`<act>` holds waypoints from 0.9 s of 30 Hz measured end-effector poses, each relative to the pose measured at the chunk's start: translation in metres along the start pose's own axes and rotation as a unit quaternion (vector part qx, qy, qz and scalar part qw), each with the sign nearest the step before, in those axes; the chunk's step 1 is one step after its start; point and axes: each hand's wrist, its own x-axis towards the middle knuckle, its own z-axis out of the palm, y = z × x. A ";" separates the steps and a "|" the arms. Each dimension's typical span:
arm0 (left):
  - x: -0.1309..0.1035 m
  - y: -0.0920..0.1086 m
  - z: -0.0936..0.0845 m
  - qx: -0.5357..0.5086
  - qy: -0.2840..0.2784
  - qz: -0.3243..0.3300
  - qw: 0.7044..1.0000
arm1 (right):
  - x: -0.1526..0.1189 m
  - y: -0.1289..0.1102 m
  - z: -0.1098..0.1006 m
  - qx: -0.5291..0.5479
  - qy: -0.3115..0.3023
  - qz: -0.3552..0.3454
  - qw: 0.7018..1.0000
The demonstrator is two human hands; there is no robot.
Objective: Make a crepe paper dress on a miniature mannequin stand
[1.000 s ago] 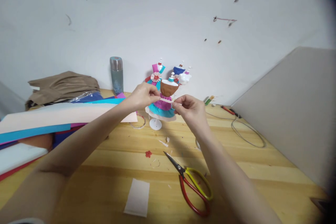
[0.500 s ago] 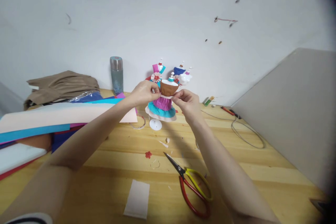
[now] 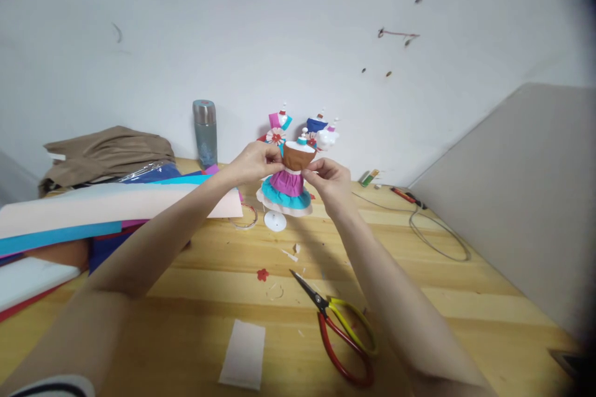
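Observation:
A miniature dress form (image 3: 299, 155) stands in front of me, dressed in a brown top and a tiered skirt (image 3: 287, 189) of magenta, blue and pale pink paper. A narrow pale strip (image 3: 293, 171) crosses its waist. My left hand (image 3: 259, 160) pinches at the left side of that strip, and my right hand (image 3: 328, 177) pinches at the right side. Both hands touch the waist. Below the skirt shows the white round base (image 3: 275, 221). Behind it are several other small dress forms (image 3: 318, 124) in coloured paper, partly hidden.
Scissors (image 3: 321, 304) with red and yellow handles lie in front, near a pale paper piece (image 3: 243, 353) and a red paper flower (image 3: 262, 275). Stacked coloured paper (image 3: 116, 201), brown cloth (image 3: 109, 152) and a flask (image 3: 205, 134) are left. A cable (image 3: 437, 239) lies right.
The pale strip now lies closer against the waist, with both hands still pinching at its sides. The view has shifted very slightly.

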 end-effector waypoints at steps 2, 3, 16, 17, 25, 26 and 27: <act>0.000 0.000 -0.002 -0.008 -0.006 0.007 1.000 | -0.001 0.001 0.000 0.004 0.002 0.000 1.000; 0.000 0.000 -0.002 -0.014 -0.010 0.011 1.000 | -0.002 0.001 0.000 0.007 0.003 0.000 1.000; 0.002 -0.012 -0.005 -0.065 -0.061 0.017 0.996 | 0.003 0.005 -0.004 0.008 -0.035 0.004 0.999; 0.002 -0.012 -0.004 -0.064 -0.054 0.016 0.996 | 0.004 0.006 -0.004 0.003 -0.035 0.004 0.999; 0.004 -0.015 0.007 -0.068 -0.013 0.004 0.998 | 0.009 0.007 -0.003 0.004 -0.058 0.012 0.998; 0.005 -0.015 0.007 -0.067 -0.013 0.002 0.998 | 0.010 0.007 -0.003 0.003 -0.066 0.012 0.998; 0.005 -0.015 0.008 -0.067 -0.011 0.002 0.998 | 0.011 0.006 -0.003 0.003 -0.075 0.011 0.997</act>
